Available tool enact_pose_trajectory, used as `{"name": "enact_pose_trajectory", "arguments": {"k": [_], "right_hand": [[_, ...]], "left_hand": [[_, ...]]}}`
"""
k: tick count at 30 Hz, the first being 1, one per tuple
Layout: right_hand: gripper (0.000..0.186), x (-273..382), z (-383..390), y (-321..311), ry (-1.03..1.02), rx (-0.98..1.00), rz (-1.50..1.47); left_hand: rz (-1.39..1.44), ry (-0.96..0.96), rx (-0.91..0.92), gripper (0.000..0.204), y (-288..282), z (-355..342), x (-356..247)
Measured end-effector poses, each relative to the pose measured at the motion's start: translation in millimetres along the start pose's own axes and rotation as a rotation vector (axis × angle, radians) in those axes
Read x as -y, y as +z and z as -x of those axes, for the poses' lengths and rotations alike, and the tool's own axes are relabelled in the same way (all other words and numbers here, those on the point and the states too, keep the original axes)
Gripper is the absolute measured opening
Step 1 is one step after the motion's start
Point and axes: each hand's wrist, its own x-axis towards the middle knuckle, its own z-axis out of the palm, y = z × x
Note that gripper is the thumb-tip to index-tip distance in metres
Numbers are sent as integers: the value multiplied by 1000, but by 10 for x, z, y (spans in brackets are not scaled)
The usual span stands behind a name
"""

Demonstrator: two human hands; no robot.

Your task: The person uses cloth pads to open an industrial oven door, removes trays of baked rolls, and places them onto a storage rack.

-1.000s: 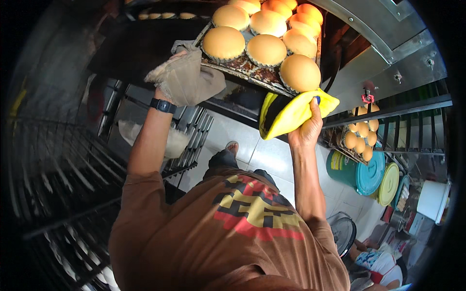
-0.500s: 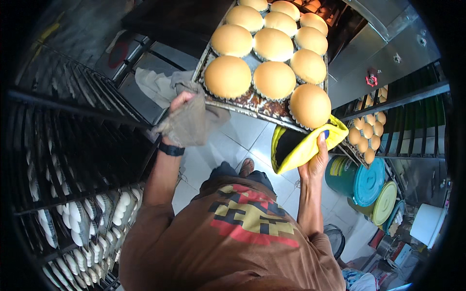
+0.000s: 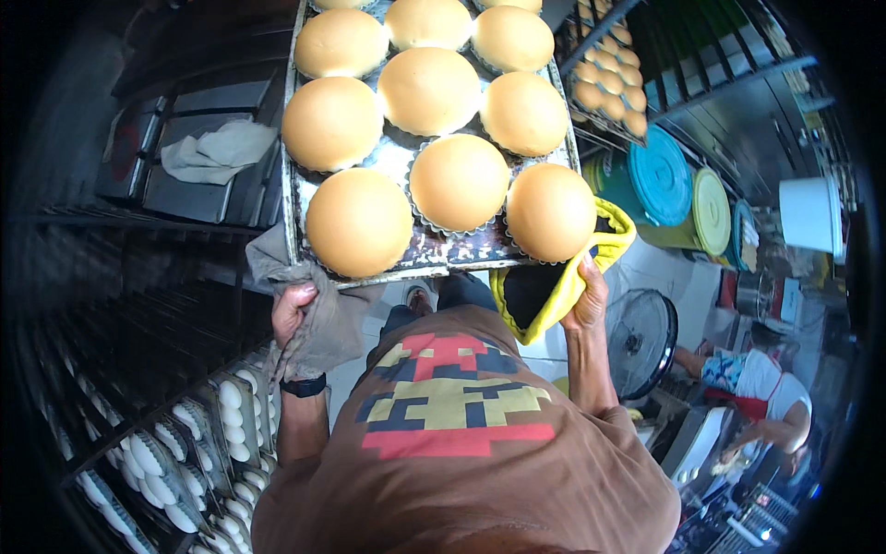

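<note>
A dark-stained metal baking tray (image 3: 452,246) is held out in front of my chest, carrying several round golden buns (image 3: 358,222) in fluted tins or cups. My left hand (image 3: 289,312) is closed on the tray's near left corner through a grey cloth (image 3: 325,323). At the near right corner, my right hand (image 3: 589,297) grips the tray through a folded yellow cloth (image 3: 552,312) with a black inside. The cloths hide some fingers of both hands. The tray's far end runs out of the picture.
On my left stands a dark rack (image 3: 120,369) with trays of pale pieces. A white cloth (image 3: 220,150) lies beyond it. At right are another bun tray (image 3: 609,78), lidded buckets (image 3: 659,175) and a round fan (image 3: 643,342). Another person (image 3: 771,406) is farther right.
The tray has come closer to me and swung left in view, away from the oven, with both hands still on it. The view has turned right, bringing the fan and another person into sight.
</note>
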Motion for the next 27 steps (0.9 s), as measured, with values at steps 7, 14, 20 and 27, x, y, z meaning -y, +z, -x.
{"name": "enact_pose_trajectory", "arguments": {"k": [7,14,20,27], "right_hand": [[51,256,726,-673,-180,-189,-51],[47,616,834,-1492,-343,-314,-63],[53,1002,566,-2318,-337,-352,-89],[47,1486,-105,-3021,-300,-371,-84]], "left_hand": [[-87,-199,203,19,498,53,576],[-30,-450,394,19,1105,-321,1521],[-176,-524,433,13,1299,-1029,2591],[-396,-505,387,13,1847,-1494,3117]]}}
